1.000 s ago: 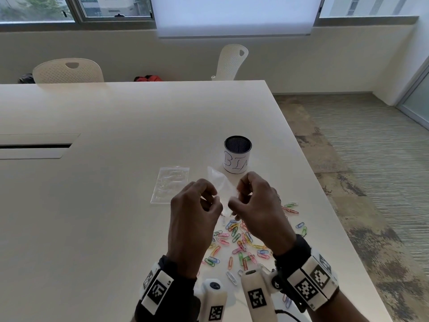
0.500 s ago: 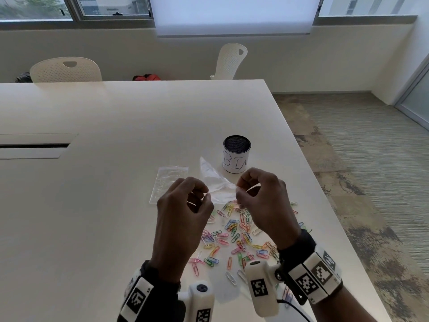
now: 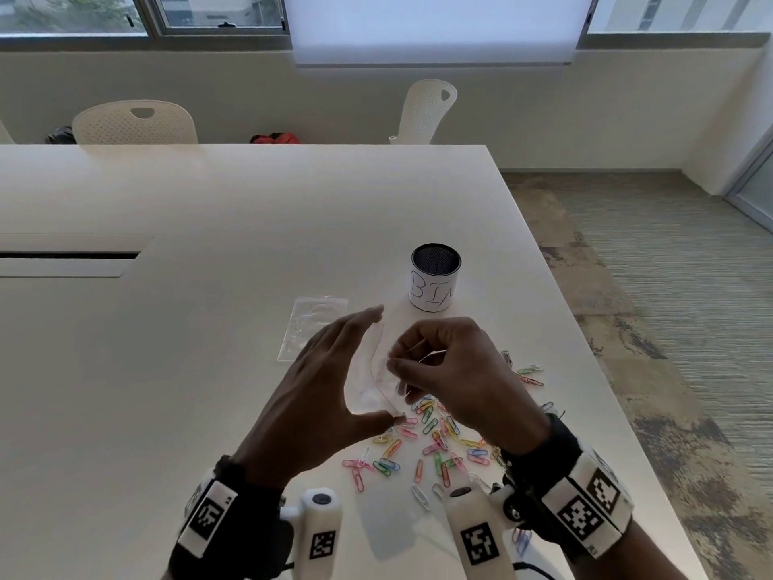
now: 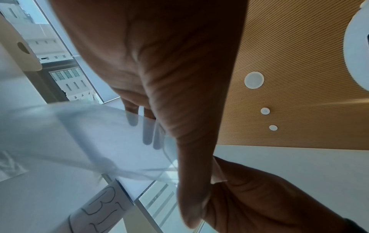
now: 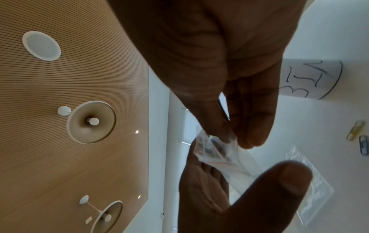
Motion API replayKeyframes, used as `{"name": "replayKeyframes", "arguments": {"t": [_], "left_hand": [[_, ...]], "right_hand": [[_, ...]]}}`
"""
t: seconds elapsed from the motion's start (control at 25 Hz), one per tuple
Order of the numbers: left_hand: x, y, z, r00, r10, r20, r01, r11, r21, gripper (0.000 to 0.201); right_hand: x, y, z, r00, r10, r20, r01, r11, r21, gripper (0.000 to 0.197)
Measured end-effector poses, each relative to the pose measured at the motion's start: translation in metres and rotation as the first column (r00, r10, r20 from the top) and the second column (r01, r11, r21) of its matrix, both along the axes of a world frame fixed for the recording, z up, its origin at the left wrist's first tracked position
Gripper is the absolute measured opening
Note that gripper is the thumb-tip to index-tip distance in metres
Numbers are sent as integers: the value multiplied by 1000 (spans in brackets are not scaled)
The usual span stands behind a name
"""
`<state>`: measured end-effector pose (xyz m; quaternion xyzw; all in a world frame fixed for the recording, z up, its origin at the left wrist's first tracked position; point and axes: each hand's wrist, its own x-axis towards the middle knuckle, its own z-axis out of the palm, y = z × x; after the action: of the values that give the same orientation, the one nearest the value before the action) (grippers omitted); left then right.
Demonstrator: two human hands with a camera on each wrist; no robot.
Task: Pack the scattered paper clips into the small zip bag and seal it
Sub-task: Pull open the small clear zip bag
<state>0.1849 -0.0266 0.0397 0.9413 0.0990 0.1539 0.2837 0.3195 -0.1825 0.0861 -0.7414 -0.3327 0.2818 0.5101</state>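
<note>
Clear zip bag [image 3: 370, 385], barely visible, pinched by right fingers [image 3: 420, 336]; left fingers [image 3: 359, 325] straight behind it.

1. An office meeting room: a long white counter [image 3: 188, 349] with a cable slot [image 3: 69, 256].
2. 2 perforated white chairs [image 3: 134, 123] at its far edge.
3. Carpet [image 3: 669, 286], roller blind [image 3: 435, 27], slatted ceiling [image 5: 69, 78].

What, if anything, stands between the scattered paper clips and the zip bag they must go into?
Nothing visible. The zip bag is held above the paper clips on the table, cradled by the left hand and pinched by the right hand. Whether its mouth is open cannot be told.
</note>
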Motion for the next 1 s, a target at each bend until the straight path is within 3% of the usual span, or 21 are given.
{"name": "replayKeyframes", "arguments": {"t": [0.24,0.32,0.4,0.48,0.56,0.64,0.76,0.88,1.0], "left_hand": [[-8,3,-7,999,53,13,-53,999,14,88],[-10,3,-8,998,62,13,-62,998,24,83],[-11,1,-8,997,80,3,-80,996,30,82],[-10,0,-9,996,95,1,-95,995,42,83],[-10,0,-10,995,95,4,-95,994,49,83],[-9,-1,-12,994,108,-1,-108,992,64,82],[-10,-2,-18,991,133,-15,-132,990,58,82],[-13,-2,-22,991,130,-11,-130,991,34,84],[-17,-6,-21,988,147,44,-144,987,-68,91]], "right_hand": [[2,1,0,998,-36,46,37,999,-23,10],[0,2,-3,972,-64,226,73,997,-32,19],[-7,2,-2,879,-103,465,95,995,42,17],[-15,2,4,840,-20,542,-14,998,58,25],[-23,3,6,806,129,578,-108,992,-71,42],[-27,5,3,797,160,583,-111,987,-119,33],[-25,8,-4,888,114,446,-112,993,-31,9],[-23,9,-7,939,143,313,-154,988,12,7],[-25,11,-8,932,166,323,-180,984,12,7]]}}
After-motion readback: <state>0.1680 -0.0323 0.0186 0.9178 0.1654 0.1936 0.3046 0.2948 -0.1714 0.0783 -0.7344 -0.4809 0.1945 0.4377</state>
